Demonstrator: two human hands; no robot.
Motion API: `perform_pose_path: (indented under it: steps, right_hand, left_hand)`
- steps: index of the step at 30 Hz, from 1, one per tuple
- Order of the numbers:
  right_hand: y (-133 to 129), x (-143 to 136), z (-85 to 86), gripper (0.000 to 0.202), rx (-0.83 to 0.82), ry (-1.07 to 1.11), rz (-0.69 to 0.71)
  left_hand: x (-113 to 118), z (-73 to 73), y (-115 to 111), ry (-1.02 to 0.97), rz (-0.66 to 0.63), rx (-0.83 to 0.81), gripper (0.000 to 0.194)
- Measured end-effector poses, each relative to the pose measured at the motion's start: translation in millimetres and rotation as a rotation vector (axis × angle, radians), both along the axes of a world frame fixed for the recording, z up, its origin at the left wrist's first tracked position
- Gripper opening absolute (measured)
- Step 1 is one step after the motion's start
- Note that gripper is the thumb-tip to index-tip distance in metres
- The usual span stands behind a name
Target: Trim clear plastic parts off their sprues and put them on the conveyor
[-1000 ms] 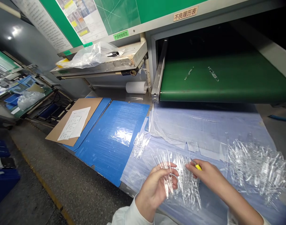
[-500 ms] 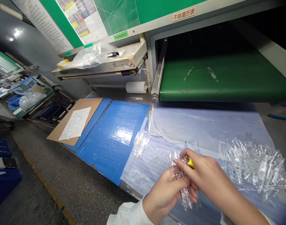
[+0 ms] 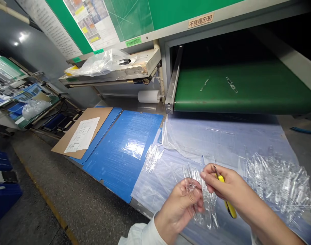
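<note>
A loose bunch of thin clear plastic pieces (image 3: 209, 204) fans out from my left hand (image 3: 179, 204), whose fingers and thumb are closed around it. My right hand (image 3: 223, 182) is at the bunch's upper right, thumb and forefinger pinched together. Tucked in its grip is a small tool with a yellow handle (image 3: 230, 208) and a dark metal tip; its exact kind is unclear. Whether the right fingertips also pinch a clear piece, I cannot make out. To the right lies a large heap of similar clear pieces (image 3: 279, 180), and a smaller pile (image 3: 153, 157) lies to the left.
Bluish plastic sheeting (image 3: 191, 132) covers the bench. Behind it, a green conveyor belt (image 3: 247, 92) carries two clear pieces. Blue boards (image 3: 114, 146) and cardboard with a paper (image 3: 82, 134) lie left. Above them is a shelf (image 3: 135, 68) with a plastic bag (image 3: 101, 63).
My right hand has shifted right and turned, bringing much more of the yellow-handled tool into view. The bunch in my left hand is spread wider.
</note>
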State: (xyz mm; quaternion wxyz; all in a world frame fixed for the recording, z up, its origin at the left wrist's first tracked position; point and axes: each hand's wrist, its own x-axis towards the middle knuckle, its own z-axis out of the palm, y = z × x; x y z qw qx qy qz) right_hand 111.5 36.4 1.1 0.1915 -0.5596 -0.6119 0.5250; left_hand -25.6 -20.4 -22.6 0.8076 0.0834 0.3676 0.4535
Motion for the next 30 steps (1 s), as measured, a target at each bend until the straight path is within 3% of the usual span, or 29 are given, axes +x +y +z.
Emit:
perform_pose_path:
  steps: [5,12,15,20,24,30]
  right_hand:
    - [-6,5,2.8,0.03,-0.027,0.132,-0.031]
    - [-19,8,8.2,0.029,0.025,0.129,-0.044]
    - [-31,18,4.8,0.03,0.1,0.033,0.057]
    - [-43,26,2.2,0.03,0.236,-0.114,0.281]
    - [-45,22,4.9,0.03,0.308,-0.143,0.29]
    - [-46,21,4.6,0.031,0.264,-0.124,0.311]
  left_hand:
    - [2,12.7,1,0.291,-0.007,0.096,0.037]
    - [0,30.9,-2,0.505,-0.036,0.173,0.024]
    - [-4,39.5,-1,0.633,-0.04,0.196,0.013]
    - [-7,44.8,-3,0.658,-0.059,0.178,0.011]
    - [-7,41.8,-7,0.634,-0.058,0.2,0.014]
    - [-9,45.1,-8,0.657,-0.072,0.221,0.014]
